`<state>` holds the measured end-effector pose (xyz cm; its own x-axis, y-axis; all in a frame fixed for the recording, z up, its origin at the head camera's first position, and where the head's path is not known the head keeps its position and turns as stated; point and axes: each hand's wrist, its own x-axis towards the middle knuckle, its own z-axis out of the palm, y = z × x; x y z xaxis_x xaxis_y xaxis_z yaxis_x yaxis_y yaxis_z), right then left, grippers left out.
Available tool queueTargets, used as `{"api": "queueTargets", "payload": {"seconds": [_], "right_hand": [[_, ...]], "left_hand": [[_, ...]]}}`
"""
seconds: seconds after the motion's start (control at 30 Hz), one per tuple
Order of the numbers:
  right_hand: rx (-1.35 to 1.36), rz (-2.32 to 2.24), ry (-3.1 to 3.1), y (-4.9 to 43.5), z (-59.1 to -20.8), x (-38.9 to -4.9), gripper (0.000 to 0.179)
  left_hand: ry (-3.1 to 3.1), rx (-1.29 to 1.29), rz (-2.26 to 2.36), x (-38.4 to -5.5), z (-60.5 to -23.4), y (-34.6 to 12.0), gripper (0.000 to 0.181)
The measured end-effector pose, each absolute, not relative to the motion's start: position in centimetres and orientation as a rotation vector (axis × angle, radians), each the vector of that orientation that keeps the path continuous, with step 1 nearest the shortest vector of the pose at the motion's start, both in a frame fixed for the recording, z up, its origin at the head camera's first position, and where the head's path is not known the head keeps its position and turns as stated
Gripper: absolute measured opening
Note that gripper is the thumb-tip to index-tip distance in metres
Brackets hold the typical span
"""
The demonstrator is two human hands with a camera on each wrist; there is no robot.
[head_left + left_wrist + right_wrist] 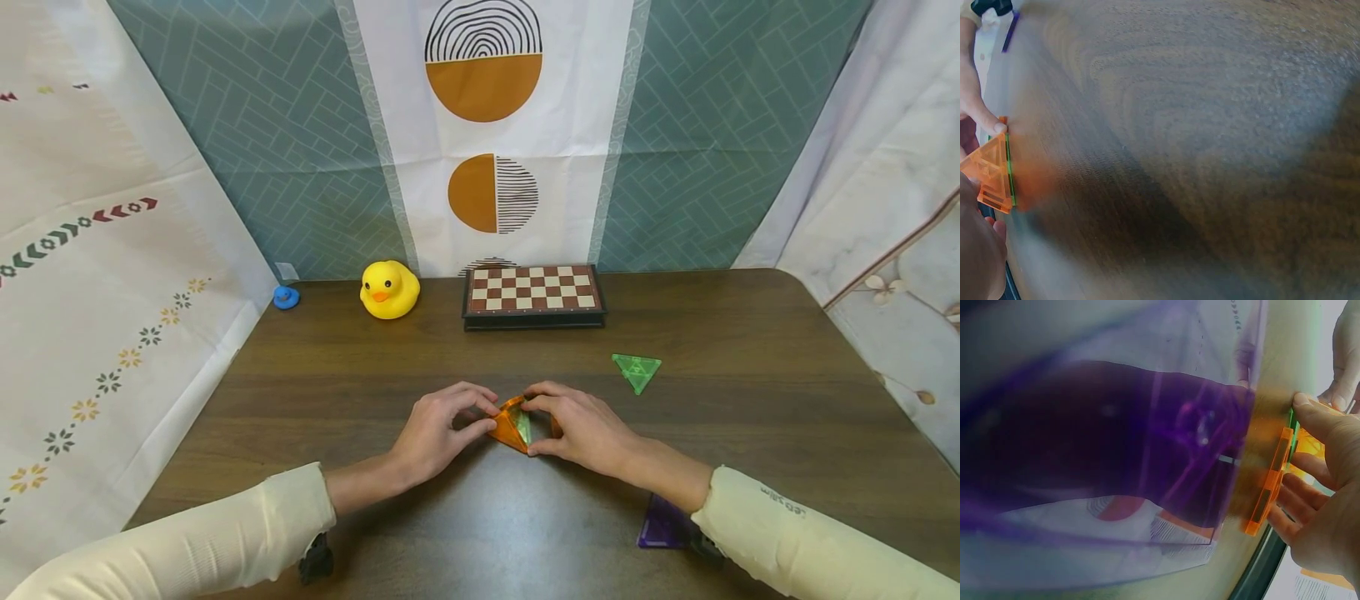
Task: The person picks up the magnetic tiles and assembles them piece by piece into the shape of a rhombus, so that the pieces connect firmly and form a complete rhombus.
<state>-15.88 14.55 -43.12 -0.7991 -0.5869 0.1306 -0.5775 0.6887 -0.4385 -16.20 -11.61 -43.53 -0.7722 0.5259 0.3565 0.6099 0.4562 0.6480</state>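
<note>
Both L hand & R hand pinch orange translucent-plastic triangles, qty unclear, w/ 1 green triangle; 1 loose green triangle; 1 purple translucent-plastic tile, pt. hidden.

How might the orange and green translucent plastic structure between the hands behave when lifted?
The structure looks stiff, its panels straight-edged. Those thin panels suggest lightness. Because orange meets green at a seam, it might separate if tugged.

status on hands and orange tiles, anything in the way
Left hand, right hand both holding orange tiles. Green tile alongside. Purple tile partly hidden by right sleeve, might get bumped.
</note>
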Motion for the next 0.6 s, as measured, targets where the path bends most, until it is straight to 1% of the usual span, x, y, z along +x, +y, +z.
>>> {"api": "queueTargets", "payload": {"seconds": [0.4,0.6], "right_hand": [[-0.997,-0.743,2.864,14.59,-43.17,-15.94,0.055],[-0.997,-0.734,2.869,14.62,-43.21,-15.93,0.056]], "left_hand": [[-2.602,-0.980,-1.186,-16.39,-43.51,-11.46,0.013],[-2.607,-0.950,-1.186,-16.51,-43.63,-11.39,0.015]]}}
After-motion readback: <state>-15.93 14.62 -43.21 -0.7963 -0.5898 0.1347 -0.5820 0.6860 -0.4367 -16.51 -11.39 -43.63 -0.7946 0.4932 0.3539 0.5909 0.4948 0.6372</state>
